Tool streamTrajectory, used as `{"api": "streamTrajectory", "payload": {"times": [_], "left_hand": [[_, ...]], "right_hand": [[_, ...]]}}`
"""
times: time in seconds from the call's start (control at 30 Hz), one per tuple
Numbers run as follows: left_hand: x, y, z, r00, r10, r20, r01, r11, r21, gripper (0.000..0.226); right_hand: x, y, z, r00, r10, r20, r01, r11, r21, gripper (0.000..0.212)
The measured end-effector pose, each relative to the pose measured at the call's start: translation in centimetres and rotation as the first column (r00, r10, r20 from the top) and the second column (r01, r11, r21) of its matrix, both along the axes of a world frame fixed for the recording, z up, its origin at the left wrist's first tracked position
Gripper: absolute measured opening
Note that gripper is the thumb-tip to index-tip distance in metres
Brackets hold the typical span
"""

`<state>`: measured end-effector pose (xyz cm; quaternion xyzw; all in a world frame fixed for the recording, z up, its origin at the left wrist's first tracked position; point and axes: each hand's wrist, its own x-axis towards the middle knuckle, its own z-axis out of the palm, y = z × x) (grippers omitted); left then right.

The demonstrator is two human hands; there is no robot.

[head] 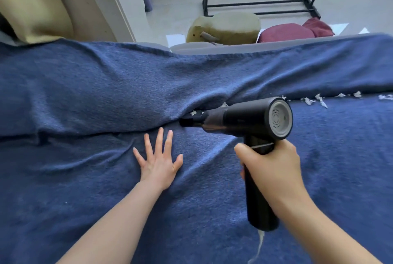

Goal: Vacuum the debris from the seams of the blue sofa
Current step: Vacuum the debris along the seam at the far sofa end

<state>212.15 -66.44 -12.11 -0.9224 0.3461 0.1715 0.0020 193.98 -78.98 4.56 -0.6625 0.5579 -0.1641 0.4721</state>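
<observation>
The blue sofa (85, 189) fills the lower view, with a seam running between seat and backrest. My right hand (274, 170) grips the handle of a black handheld vacuum (244, 118). Its nozzle points left into the seam, where a few white scraps (194, 112) lie at its tip. More white debris (319, 100) is scattered along the seam to the right. My left hand (158, 160) lies flat on the seat with fingers spread, just below and left of the nozzle.
Behind the backrest are an olive cushion (229, 27), a maroon cushion (287, 32) and a black metal rack (261, 5) on a pale tiled floor. A beige curtain (36, 2) hangs at upper left. A white cord (258, 246) dangles from the vacuum's handle.
</observation>
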Motion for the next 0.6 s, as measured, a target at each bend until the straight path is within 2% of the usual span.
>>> {"api": "streamTrajectory", "payload": {"times": [0.1, 0.17, 0.47, 0.6], "left_hand": [[-1.3, -2.4, 0.0, 0.996, -0.084, -0.037, 0.086, 0.995, 0.057, 0.071], [-2.3, -3.1, -0.5, 0.997, -0.072, -0.029, 0.075, 0.991, 0.111, 0.073], [-2.9, -3.3, -0.9, 0.999, -0.047, -0.001, 0.047, 0.985, 0.168, 0.076], [-3.1, -3.4, -0.8, 0.998, -0.057, 0.014, 0.054, 0.984, 0.168, 0.076]], "right_hand": [[0.5, 0.2, -0.3, 0.999, -0.031, 0.036, 0.031, 0.999, 0.008, 0.028], [0.0, 0.1, -0.2, 0.998, -0.041, 0.044, 0.040, 0.999, 0.018, 0.030], [-1.3, -1.7, -1.2, 0.970, -0.199, 0.138, 0.165, 0.959, 0.229, 0.014], [-2.0, -2.6, -1.3, 0.954, -0.254, 0.162, 0.214, 0.950, 0.226, 0.016]]}}
